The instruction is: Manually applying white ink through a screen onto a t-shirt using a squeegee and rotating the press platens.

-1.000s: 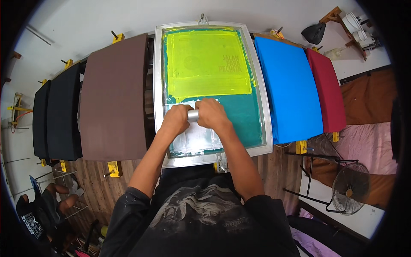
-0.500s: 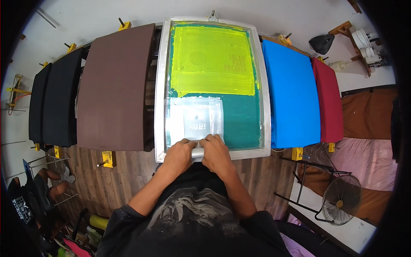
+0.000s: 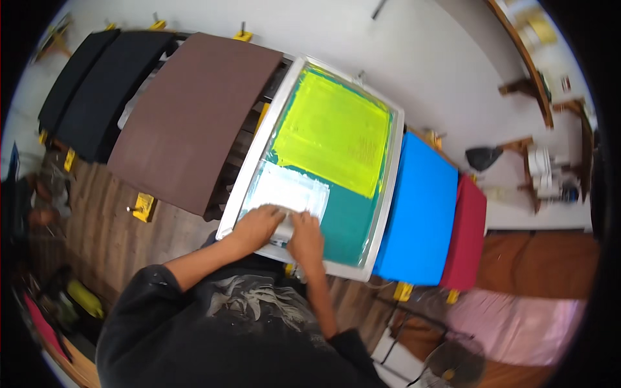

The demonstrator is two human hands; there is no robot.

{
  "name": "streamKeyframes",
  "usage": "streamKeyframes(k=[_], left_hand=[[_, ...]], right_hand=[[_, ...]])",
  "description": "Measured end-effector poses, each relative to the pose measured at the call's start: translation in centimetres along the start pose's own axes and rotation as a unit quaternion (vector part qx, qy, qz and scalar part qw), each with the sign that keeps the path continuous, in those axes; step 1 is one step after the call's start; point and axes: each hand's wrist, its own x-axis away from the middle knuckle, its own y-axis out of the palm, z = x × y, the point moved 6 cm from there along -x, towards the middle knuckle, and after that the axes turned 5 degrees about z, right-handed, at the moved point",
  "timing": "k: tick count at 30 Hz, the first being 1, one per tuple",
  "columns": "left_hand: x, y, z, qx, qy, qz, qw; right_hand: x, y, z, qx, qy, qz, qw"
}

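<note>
An aluminium-framed print screen (image 3: pixel 389 194) has bright yellow ink (image 3: pixel 326 126) over its upper part, a white patch (image 3: pixel 288 187) at the lower left and bare green mesh (image 3: pixel 346 229) at the lower right. Both my left hand (image 3: pixel 257 226) and my right hand (image 3: pixel 305 236) are closed round a silver squeegee (image 3: pixel 284 223) on the white patch, near the screen's near end; its blade is mostly hidden behind my fingers.
Cloth-covered platens flank the screen: black (image 3: pixel 116 90) and brown (image 3: pixel 191 116) to the left, blue (image 3: pixel 419 207) and red (image 3: pixel 467 233) to the right. Wall shelves (image 3: pixel 537 77) are at upper right, a fan (image 3: pixel 453 365) at lower right. A partly visible person (image 3: pixel 35 200) is at far left.
My view has swung, so the rig appears tilted. The squeegee has moved from mid-screen toward the near end, then slightly back up onto the white patch, still in both hands.
</note>
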Motion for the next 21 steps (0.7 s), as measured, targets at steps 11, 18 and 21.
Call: streamKeyframes(k=[11,18,21], left_hand=[[-1.4,-3.7,2.7,0.055,-0.076,-0.037,0.995],[-6.6,-0.7,-1.8,0.035,-0.139,-0.043,0.989],[-4.2,-0.8,0.0,0.039,-0.072,0.010,0.997]], right_hand=[[0.1,-4.3,-1.3,-0.056,-0.025,-0.025,0.998],[-6.8,-2.8,1.4,-0.011,-0.018,-0.009,1.000],[-3.4,-2.6,1.3,-0.051,-0.028,0.044,0.997]])
